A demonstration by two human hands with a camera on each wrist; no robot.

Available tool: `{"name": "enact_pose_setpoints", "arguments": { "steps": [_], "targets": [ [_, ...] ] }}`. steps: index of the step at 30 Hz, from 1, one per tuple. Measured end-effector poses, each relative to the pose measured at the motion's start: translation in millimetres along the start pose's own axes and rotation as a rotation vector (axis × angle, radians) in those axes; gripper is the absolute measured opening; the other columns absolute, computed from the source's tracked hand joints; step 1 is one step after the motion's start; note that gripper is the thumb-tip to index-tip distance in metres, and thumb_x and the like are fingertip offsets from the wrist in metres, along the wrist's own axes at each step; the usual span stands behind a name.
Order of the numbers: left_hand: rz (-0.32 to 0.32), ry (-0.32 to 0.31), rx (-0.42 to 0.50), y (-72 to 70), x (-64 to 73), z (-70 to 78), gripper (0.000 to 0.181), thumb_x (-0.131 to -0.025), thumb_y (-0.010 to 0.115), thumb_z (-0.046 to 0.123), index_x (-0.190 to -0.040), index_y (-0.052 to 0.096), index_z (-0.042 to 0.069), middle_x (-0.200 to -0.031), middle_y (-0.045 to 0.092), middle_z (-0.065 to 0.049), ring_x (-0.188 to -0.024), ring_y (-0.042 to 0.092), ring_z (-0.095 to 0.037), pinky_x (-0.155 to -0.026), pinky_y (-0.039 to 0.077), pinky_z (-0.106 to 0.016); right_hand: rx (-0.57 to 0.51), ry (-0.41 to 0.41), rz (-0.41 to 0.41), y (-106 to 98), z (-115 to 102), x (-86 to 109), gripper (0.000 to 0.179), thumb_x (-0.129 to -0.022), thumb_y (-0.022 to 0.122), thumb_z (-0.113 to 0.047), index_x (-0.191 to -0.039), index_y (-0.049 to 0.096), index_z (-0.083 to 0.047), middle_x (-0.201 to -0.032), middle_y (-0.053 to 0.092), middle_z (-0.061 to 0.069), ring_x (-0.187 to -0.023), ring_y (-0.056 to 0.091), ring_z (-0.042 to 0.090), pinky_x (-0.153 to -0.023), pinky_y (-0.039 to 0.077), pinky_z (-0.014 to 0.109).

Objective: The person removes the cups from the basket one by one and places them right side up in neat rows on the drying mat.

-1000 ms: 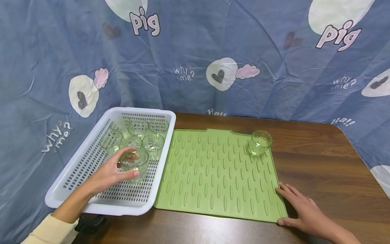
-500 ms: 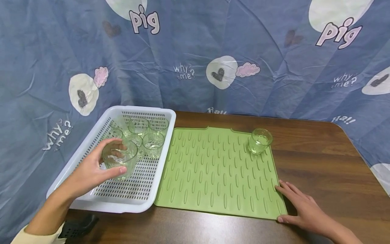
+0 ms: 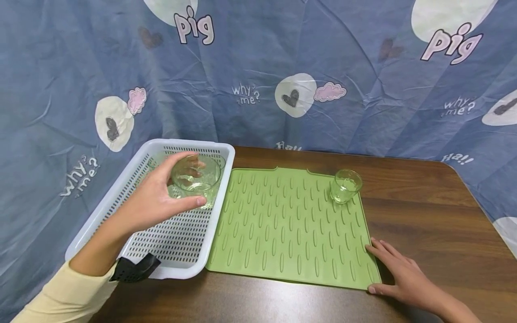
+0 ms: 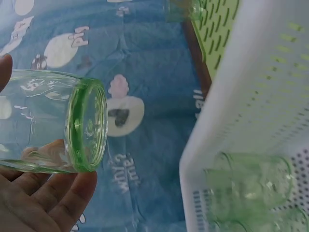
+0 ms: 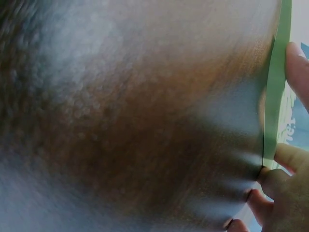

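Gripped between thumb and fingers, a clear green-tinted glass (image 3: 207, 174) is in my left hand (image 3: 147, 204), above the back right part of the white perforated basket (image 3: 177, 272). The left wrist view shows the raised glass (image 4: 41, 121) side-on with its thick base, apart from the basket. Several similar glasses (image 4: 251, 186) stand in the basket; in the head view the hand and held glass mostly hide them. My right hand (image 3: 404, 278) rests at the near right corner of a green ridged mat (image 3: 291, 224), fingers and thumb touching its edge (image 5: 275, 92).
Another glass (image 3: 345, 187) stands upright at the mat's far right corner. Mat and basket lie side by side on a brown wooden table (image 3: 420, 206). A blue printed cloth (image 3: 250, 67) hangs behind the table.
My left hand first drew the glass left over the basket, then carried it away from me and right, over the basket's back. My right hand has stayed at the mat's edge.
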State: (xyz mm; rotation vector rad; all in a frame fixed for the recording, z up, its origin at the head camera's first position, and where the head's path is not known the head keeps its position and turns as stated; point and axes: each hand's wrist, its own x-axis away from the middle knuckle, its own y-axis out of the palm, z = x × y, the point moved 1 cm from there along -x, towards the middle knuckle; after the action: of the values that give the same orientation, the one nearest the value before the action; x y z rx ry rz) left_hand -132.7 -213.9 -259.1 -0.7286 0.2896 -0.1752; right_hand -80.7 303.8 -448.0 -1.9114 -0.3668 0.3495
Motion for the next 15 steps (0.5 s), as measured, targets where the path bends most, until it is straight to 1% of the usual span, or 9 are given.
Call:
{"name": "enact_pose_setpoints", "arguments": {
  "steps": [2, 4, 6, 9, 13, 15],
  "targets": [
    [-0.016, -0.003, -0.001, 4.8, -8.9, 4.4, 0.08, -0.078, 0.084, 0.022, -0.146, 0.041, 0.017, -0.129, 0.061, -0.008, -0.101, 0.063, -0.019, -0.083, 0.054, -0.019, 0.002, 0.002, 0.003, 0, 0, 0.3, 0.09, -0.068, 0.084, -0.053, -0.143, 0.05, -0.015, -0.151, 0.048, 0.017, -0.132, -0.009, -0.03, -0.081, 0.044, 0.066],
    [-0.022, -0.001, -0.001, 9.7, -17.0, 7.8, 0.081, -0.079, 0.084, 0.023, -0.146, 0.04, 0.017, -0.132, 0.06, -0.006, -0.105, 0.063, -0.02, -0.087, 0.053, -0.023, 0.01, 0.003, 0.005, -1, 0, 0.4, 0.09, -0.068, 0.084, -0.053, -0.142, 0.05, -0.015, -0.15, 0.048, 0.017, -0.132, -0.009, -0.03, -0.08, 0.044, 0.067],
    [-0.031, 0.003, 0.019, 14.5, -24.6, 10.0, 0.081, -0.079, 0.083, 0.023, -0.147, 0.039, 0.017, -0.134, 0.059, -0.005, -0.108, 0.062, -0.021, -0.091, 0.053, -0.029, 0.017, -0.001, 0.009, -1, 0, 0.1, 0.09, -0.068, 0.084, -0.054, -0.142, 0.051, -0.015, -0.15, 0.048, 0.017, -0.132, -0.009, -0.029, -0.08, 0.045, 0.068],
    [-0.043, -0.009, 0.046, 20.8, -34.1, 12.4, 0.084, -0.079, 0.083, 0.024, -0.149, 0.038, 0.018, -0.135, 0.057, -0.006, -0.109, 0.063, -0.023, -0.092, 0.054, -0.037, 0.012, 0.006, -0.007, -2, 1, -0.2, 0.09, -0.069, 0.083, -0.054, -0.143, 0.05, -0.015, -0.152, 0.047, 0.016, -0.133, -0.008, -0.029, -0.081, 0.044, 0.068],
    [-0.054, -0.02, 0.099, 28.3, -43.7, 12.8, 0.086, -0.078, 0.084, 0.024, -0.149, 0.037, 0.019, -0.135, 0.056, -0.006, -0.11, 0.064, -0.026, -0.093, 0.055, -0.041, -0.006, 0.019, -0.029, -2, 0, -0.5, 0.09, -0.07, 0.082, -0.055, -0.144, 0.049, -0.015, -0.153, 0.045, 0.017, -0.132, -0.008, -0.029, -0.082, 0.043, 0.068],
    [-0.056, -0.007, 0.122, 32.0, -48.0, 12.2, 0.084, -0.078, 0.083, 0.023, -0.149, 0.038, 0.019, -0.136, 0.057, -0.005, -0.114, 0.063, -0.026, -0.096, 0.053, -0.041, -0.01, 0.023, -0.033, -2, 0, -0.3, 0.09, -0.07, 0.082, -0.055, -0.144, 0.049, -0.015, -0.153, 0.045, 0.017, -0.132, -0.008, -0.03, -0.083, 0.043, 0.067]
  ]
}}
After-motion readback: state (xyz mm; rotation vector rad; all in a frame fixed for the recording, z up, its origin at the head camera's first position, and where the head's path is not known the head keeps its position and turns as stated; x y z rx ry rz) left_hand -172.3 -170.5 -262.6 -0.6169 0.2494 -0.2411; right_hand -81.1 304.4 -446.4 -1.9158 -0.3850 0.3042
